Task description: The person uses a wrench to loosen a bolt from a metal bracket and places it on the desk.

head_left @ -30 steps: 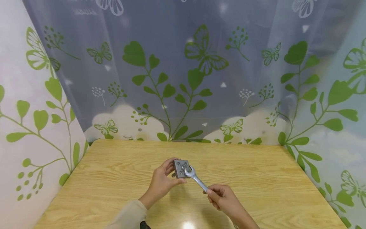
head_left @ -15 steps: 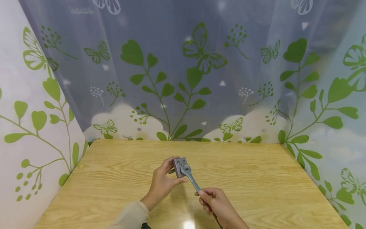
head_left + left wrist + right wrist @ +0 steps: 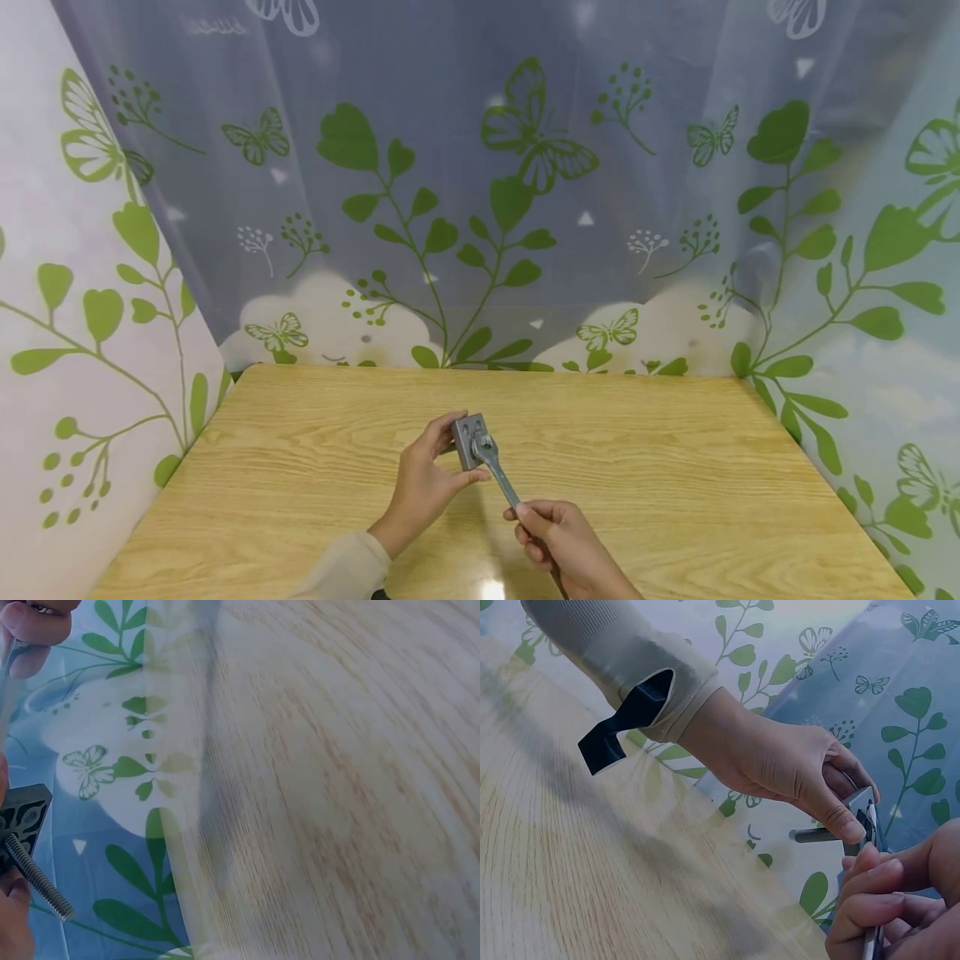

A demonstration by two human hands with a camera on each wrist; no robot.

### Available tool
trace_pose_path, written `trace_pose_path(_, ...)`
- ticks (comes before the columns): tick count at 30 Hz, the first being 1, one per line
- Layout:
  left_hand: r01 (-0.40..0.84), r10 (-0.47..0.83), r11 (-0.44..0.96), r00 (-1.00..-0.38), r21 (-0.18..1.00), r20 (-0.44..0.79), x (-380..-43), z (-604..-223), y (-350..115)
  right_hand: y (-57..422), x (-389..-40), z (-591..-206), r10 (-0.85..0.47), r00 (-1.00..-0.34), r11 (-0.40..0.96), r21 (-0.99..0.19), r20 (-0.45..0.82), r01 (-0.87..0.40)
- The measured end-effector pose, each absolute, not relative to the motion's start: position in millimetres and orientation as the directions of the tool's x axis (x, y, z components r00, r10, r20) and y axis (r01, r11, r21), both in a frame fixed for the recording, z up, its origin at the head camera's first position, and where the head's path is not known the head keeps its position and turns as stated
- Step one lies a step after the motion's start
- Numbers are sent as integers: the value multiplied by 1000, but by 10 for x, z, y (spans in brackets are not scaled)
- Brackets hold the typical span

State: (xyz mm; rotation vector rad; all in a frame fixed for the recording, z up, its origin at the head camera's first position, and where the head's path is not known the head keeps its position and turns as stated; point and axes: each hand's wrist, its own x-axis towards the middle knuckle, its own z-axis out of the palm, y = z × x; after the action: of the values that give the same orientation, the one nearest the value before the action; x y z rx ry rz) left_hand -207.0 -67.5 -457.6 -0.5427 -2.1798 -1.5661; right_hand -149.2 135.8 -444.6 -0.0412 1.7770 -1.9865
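Note:
Above the table, my left hand [image 3: 423,482] holds a small grey metal block [image 3: 466,427] by its edges, thumb below and fingers behind. Several holes show in the block's face. A threaded bolt [image 3: 41,879] sticks out of its back in the left wrist view; the same bolt shank [image 3: 815,835] shows in the right wrist view. My right hand [image 3: 558,537] grips a silver open-end wrench [image 3: 504,483] along its handle. The wrench's end lies against the block's face at the bolt's head, which it partly hides. Both hands are close together in the right wrist view.
The wood-grain table [image 3: 315,433] lies beneath both hands. A curtain [image 3: 450,250] printed with green leaves and butterflies stands behind it, with similar printed sheets on both sides. A dark strap [image 3: 634,712] hangs from the left sleeve.
My right hand has moved left and slightly down, swinging the wrench's handle steeper. The wrench's end has shifted onto the bolt's head. The block is turned slightly; my left hand keeps holding it.

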Motion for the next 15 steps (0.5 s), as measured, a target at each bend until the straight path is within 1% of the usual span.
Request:
trace_pose_path(8, 605, 93, 318, -787, 730, 610, -2071, -4619, -693, 1372, -1488, -4443, -372, -877, -53, -936, -303, 347)
trace_pose_path(12, 604, 75, 320, -784, 730, 616, -2058, -4603, -675, 1373, -1483, -4444, -380, -873, -66, -932, -306, 355)
trace_pose_path(15, 599, 69, 309, -789, 739, 611, -1968, -4462, -644, 1377, -1465, -4440, -387, -871, -72, -932, -302, 355)
